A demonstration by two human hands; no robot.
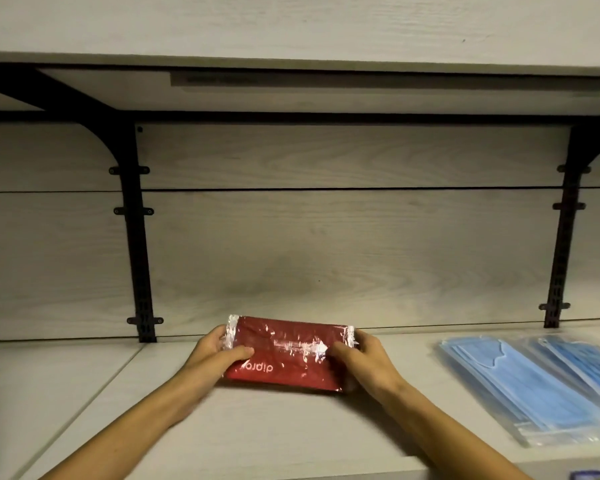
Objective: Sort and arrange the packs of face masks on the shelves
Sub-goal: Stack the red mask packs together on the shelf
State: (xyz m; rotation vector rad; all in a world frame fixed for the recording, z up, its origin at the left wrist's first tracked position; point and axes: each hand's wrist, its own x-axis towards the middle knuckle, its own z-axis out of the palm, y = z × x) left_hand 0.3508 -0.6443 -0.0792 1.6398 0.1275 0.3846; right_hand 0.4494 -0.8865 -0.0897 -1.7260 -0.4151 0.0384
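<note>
Already, blue packs lie on the shelf; left hand and right hand each grip the red pack, not yet placed.

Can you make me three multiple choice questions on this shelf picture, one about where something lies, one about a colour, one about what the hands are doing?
1. Where do the blue mask packs lie?
A. right of the red pack
B. left of it
C. on the upper shelf

2. What colour is the pack in the hands?
A. green
B. red
C. white

3. How is that pack held?
A. one hand
B. untouched
C. both hands at its ends

Answers:
1 A, they lie flat on the shelf at the right.
2 B, red under shiny wrap.
3 C, left hand and right hand grip opposite ends.
</note>
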